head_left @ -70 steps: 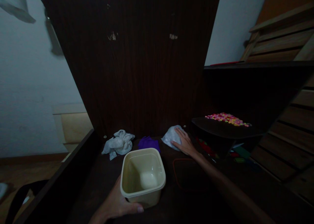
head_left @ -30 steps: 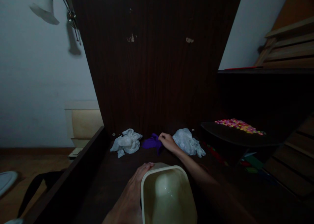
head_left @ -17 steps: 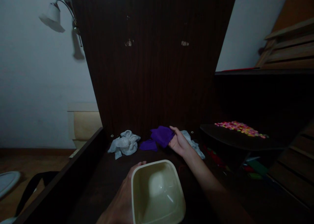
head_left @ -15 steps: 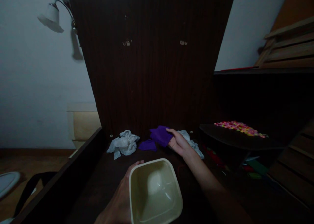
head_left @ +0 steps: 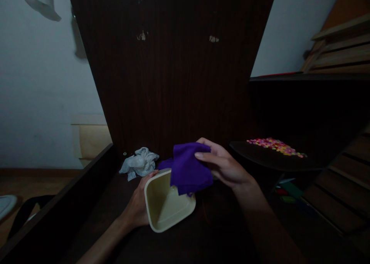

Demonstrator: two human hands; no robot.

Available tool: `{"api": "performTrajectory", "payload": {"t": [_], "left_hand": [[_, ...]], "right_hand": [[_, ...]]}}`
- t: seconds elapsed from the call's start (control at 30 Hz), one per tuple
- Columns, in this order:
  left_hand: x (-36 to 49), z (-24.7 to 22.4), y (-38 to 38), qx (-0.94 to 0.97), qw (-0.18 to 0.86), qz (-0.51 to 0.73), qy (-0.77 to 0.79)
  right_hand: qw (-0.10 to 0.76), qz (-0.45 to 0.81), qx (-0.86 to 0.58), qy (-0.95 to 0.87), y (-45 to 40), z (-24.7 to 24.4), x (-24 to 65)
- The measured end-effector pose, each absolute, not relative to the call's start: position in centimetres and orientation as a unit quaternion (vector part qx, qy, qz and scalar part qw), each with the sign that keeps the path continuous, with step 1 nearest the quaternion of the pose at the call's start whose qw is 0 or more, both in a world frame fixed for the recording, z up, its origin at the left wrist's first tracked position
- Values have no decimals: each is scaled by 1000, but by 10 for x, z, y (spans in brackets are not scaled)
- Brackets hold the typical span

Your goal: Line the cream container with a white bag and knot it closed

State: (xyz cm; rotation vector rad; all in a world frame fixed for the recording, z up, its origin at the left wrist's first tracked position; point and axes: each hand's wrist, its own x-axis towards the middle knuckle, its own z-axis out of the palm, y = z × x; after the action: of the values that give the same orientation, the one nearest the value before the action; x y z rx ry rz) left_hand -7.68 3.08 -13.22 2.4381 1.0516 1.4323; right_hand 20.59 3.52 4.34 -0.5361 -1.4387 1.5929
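Observation:
My left hand [head_left: 140,202] grips a cream plastic container [head_left: 170,216] by its left side, and the container is tilted with its mouth toward me. My right hand [head_left: 222,162] pinches a folded purple cloth [head_left: 189,167] between thumb and fingers. This cloth hangs in front of the container's upper right rim and hides part of it. Behind the container, a second purple cloth [head_left: 165,164] lies on the dark surface, mostly covered from view. Left of it sits a crumpled whitish cloth or tissue [head_left: 140,163].
A tall dark wooden panel [head_left: 179,83] rises behind the hands. A low dark side board [head_left: 58,202] runs along the left. On the right, a rounded shelf [head_left: 260,158] bears a pile of small pink and yellow pieces [head_left: 274,145]. Slatted wood [head_left: 343,48] stands at the far right.
My right hand has lifted the purple cloth toward me and over the container's rim. The container has shifted up and left and turned. The whitish cloth on the right is now almost wholly hidden.

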Motion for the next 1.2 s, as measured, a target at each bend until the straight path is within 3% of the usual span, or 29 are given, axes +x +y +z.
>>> {"api": "performTrajectory", "payload": {"t": [0.2, 0.37, 0.57, 0.77, 0.93, 1.2], "left_hand": [[-76, -142, 50, 818, 18, 491, 300], [-77, -143, 47, 817, 6, 493, 299], [-75, -135, 39, 841, -23, 464, 277], [-75, -133, 37, 840, 0, 469, 274], [-75, -133, 35, 843, -1, 465, 271], [-73, -135, 35, 854, -25, 463, 235]], "right_hand": [[231, 578, -167, -764, 26, 27, 182], [86, 375, -277, -881, 36, -10, 146], [15, 143, -416, -898, 24, -35, 123], [-48, 89, -383, -918, 16, -28, 120], [-137, 115, -323, -929, 16, -28, 125], [-65, 38, -232, -970, 24, -80, 107]]}}
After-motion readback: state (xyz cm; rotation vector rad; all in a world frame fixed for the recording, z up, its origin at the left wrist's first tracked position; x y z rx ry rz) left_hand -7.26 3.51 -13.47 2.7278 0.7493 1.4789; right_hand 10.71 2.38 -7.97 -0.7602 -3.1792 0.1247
